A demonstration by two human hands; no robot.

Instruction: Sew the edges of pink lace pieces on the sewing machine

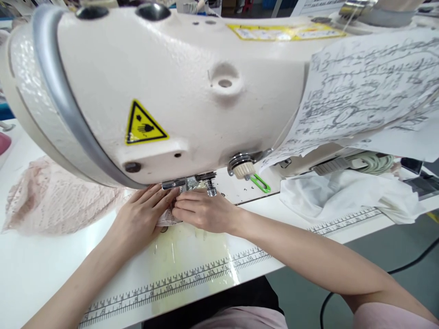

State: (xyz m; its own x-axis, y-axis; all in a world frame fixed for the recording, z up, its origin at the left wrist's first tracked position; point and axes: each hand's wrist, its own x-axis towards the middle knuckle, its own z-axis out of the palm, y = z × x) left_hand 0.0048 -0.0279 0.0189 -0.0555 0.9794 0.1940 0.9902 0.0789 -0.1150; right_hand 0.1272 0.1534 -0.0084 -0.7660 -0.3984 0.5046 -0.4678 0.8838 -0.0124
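Observation:
Both hands are at a white sewing machine (192,105), under its head by the presser area. My left hand (142,217) lies with fingers stretched out over a piece of pale pink lace fabric (168,218); its fingertips are partly hidden by the machine. Close against it, my right hand (206,212) has its fingers curled and pressed on the same fabric. The needle and the stitching point are hidden behind the hands and the metal parts. More pale pink lace fabric (65,196) lies bunched on the table to the left.
A ruler strip (185,278) runs along the front edge of the white table (30,269). White cloth (346,192) lies at right, near a coiled cable (372,162). A bright green slotted piece (260,183) sits on the machine bed. Handwritten paper (363,91) hangs on the machine arm.

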